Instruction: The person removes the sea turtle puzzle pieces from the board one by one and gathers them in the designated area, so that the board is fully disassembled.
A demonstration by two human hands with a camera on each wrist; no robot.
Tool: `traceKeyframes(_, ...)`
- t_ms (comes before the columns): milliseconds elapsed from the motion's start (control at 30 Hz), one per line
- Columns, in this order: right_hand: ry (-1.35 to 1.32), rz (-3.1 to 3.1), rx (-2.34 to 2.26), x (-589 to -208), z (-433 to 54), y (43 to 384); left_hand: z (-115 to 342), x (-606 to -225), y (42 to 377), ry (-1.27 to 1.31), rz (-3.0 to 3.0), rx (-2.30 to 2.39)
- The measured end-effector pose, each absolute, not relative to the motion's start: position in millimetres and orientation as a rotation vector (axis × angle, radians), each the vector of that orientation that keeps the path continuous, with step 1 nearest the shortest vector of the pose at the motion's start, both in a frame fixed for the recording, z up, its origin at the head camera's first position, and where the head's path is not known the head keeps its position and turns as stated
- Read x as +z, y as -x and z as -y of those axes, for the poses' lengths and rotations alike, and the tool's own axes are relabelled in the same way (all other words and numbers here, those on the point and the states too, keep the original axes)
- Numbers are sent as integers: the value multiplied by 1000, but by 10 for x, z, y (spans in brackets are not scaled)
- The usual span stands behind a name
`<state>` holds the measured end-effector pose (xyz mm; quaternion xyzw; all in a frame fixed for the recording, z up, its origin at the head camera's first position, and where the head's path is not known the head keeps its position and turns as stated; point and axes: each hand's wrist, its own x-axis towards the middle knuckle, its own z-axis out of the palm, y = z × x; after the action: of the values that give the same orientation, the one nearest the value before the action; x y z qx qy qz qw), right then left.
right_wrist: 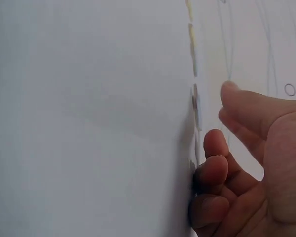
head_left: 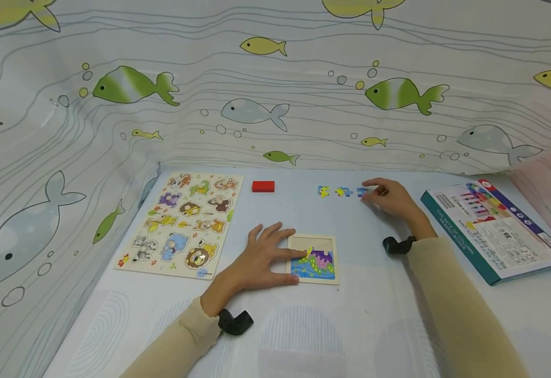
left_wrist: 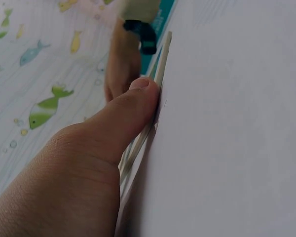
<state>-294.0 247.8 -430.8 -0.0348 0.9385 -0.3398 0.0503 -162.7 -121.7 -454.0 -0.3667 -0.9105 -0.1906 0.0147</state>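
My left hand (head_left: 262, 261) rests with spread fingers at the left side of a small square wooden jigsaw tray (head_left: 312, 242). Its index finger reaches over the picture, and the thumb lies along the tray's edge (left_wrist: 163, 61) in the left wrist view. Purple, green and blue pieces (head_left: 322, 262) fill the tray's lower part; its top strip is bare wood. Farther back, my right hand (head_left: 391, 198) is beside the rightmost of three loose jigsaw pieces, a blue one (head_left: 361, 192). In the right wrist view, thumb (right_wrist: 241, 101) and fingers stand apart with nothing between them.
Left of the other two pieces, yellow and blue (head_left: 342, 192) and mostly yellow (head_left: 323, 191), lies a red block (head_left: 263, 186). A wooden animal puzzle board (head_left: 162, 252) is at left, a boxed set (head_left: 497, 226) at right. A fish-patterned sheet (head_left: 304, 79) rises behind.
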Motion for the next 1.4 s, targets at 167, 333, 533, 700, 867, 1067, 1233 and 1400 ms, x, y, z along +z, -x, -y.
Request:
traceKeyframes(167, 70, -2874, -1184, -4333, -2492, 2834, 1211, -4547, 1634, 1142, 2837, -598)
traceKeyframes(333, 123, -2834, -1305, -4357, -2503, 2724, 1213, -4550, 1635, 1134, 2844, -596)
traceKeyframes(533, 163, -2830, -1325, -4386, -2489, 2657, 1208, -4527, 1638, 1133, 2839, -623)
traceKeyframes(700, 204, -2820, -1260, -4347, -2439, 2610, 1199, -4517, 1639, 1121, 2836, -650)
traceKeyframes(867, 314, -2784, -1233, -4280, -2354, 2550, 1192, -4527, 1639, 1100, 2851, -684)
traceKeyframes(1067, 488, -2739, -1182, -4215, -2155, 2491, 1196, -4548, 1644, 1066, 2885, -737)
traceKeyframes(1233, 674, -2675, -1099, -4172, -1940, 2403, 1201, -4562, 1653, 1082, 2874, -715)
traceKeyframes(1400, 840, -2575, -1046, -4122, -1748, 2320, 1205, -4554, 1657, 1091, 2864, -689)
